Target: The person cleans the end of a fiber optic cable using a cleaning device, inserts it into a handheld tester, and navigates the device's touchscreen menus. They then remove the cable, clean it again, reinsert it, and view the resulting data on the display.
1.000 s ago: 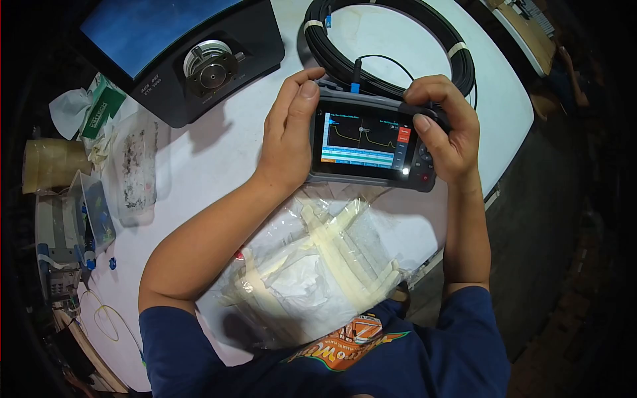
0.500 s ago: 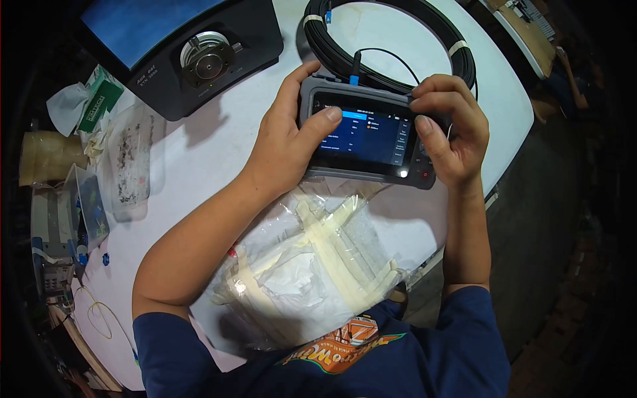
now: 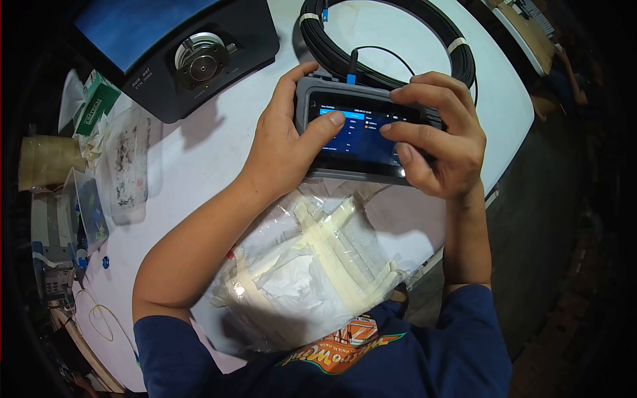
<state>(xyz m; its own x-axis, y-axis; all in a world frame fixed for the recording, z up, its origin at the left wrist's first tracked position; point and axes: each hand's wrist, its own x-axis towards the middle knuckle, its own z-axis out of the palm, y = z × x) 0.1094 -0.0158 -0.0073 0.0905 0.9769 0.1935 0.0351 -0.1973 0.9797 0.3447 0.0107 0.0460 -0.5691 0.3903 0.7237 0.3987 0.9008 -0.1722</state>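
Observation:
A dark handheld tester (image 3: 361, 154) with a grey rim has a lit screen showing a blue settings menu. Round its left end wraps my left hand (image 3: 282, 139), thumb resting over the screen and fingers along the top edge. Over the right half is my right hand (image 3: 448, 136), fingers apart. One fingertip points at the middle of the screen, by a small list with an orange dot; whether it touches cannot be told. This hand hides the tester's right end. A blue connector (image 3: 351, 79) on a black cable is plugged into the top edge.
A coil of black cable (image 3: 458, 46) lies behind the tester. At back left stands a dark machine (image 3: 229, 73) with a screen and round port. A clear plastic container (image 3: 126, 159) and a green box (image 3: 98, 106) are left. A taped plastic-wrapped package (image 3: 298, 278) sits before my body.
My right hand has moved left from the tester's right edge to over the screen, one finger stretching toward the middle. My left hand keeps its hold.

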